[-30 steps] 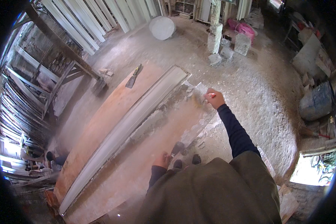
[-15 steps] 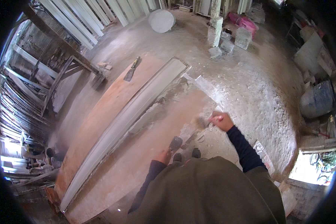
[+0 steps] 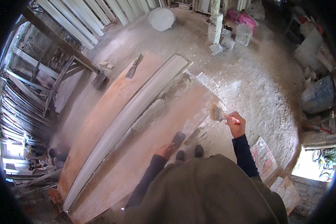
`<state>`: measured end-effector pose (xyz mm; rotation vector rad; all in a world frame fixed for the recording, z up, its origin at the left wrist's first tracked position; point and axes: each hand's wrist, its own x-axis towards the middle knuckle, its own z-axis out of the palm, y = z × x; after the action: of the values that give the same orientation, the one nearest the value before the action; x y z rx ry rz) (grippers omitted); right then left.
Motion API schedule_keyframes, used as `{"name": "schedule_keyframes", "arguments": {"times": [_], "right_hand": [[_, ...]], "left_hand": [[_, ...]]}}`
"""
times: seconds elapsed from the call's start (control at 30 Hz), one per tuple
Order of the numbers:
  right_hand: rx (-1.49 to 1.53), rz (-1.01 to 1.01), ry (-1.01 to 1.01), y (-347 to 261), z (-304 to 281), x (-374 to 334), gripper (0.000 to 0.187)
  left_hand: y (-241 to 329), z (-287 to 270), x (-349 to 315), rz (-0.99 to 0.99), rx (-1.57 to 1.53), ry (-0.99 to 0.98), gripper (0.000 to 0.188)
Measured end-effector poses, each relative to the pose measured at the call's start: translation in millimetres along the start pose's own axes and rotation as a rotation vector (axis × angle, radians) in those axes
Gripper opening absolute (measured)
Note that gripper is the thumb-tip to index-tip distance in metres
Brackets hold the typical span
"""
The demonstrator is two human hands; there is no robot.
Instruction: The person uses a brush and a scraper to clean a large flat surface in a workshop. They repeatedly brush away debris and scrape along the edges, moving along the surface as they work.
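My right hand (image 3: 236,126) is closed around the red handle of a paintbrush (image 3: 217,112). The brush's pale bristles point left, over the board's near right edge. Low at the centre, my left hand (image 3: 164,151) grips a dark, flat, rounded piece (image 3: 179,138) whose kind I cannot make out. Beneath both hands lies a wide orange-brown board (image 3: 153,138), dusted white. Along it runs a long white plaster moulding (image 3: 128,114), with rough plaster crumbs beside its right edge. A putty knife (image 3: 133,66) with a yellow-and-black handle rests at the board's far left.
White powder and crumbs cover the floor (image 3: 265,100) at right. Beyond the board are a round white drum (image 3: 161,19), a post (image 3: 215,30) with stone blocks, and a pink bundle (image 3: 246,21). A blue barrel (image 3: 317,95) lies at far right; white strips (image 3: 74,22) lean at back left.
My right hand has moved right and a little nearer with the paintbrush, which is less blurred now. My left hand still holds the dark piece, only slightly shifted. The view has tilted slightly.
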<state>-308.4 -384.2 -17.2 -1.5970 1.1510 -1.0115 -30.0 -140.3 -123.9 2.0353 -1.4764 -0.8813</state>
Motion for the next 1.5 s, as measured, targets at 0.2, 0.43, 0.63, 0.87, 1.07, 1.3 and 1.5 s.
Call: {"name": "schedule_keyframes", "arguments": {"times": [0.2, 0.43, 0.63, 0.87, 1.07, 1.3, 1.5], "right_hand": [[-0.072, 0.042, 0.004, -4.6, 3.2, -46.4, 0.008], [-0.168, -0.024, 0.056, -25.8, -22.0, -67.9, 0.006], [-0.201, 0.035, 0.063, -29.0, -14.5, -81.8, 0.006], [-0.239, -0.088, -0.058, -42.0, 1.0, -80.7, 0.006], [-0.22, -0.188, -0.093, -47.3, 15.0, -84.1, 0.006], [-0.269, -0.12, -0.08, -55.6, 6.0, -96.2, 0.007], [-0.582, -0.268, -0.222, -60.7, 19.2, -94.6, 0.014]], "left_hand": [[83.9, 7.4, 68.6, -0.089, 0.08, -0.033, 0.026], [70.0, -23.6, 4.7, -0.149, 0.175, -0.05, 0.024], [63.6, -7.6, 9.1, -0.306, 0.23, -0.142, 0.022], [57.7, -12.8, -31.4, -0.126, 0.189, -0.105, 0.018], [93.4, -1.1, 26.1, -0.073, 0.142, 0.063, 0.018], [107.4, -7.5, -8.2, -0.146, 0.255, 0.031, 0.016], [86.4, 16.5, 25.9, -0.07, 0.143, 0.016, 0.016]]}}
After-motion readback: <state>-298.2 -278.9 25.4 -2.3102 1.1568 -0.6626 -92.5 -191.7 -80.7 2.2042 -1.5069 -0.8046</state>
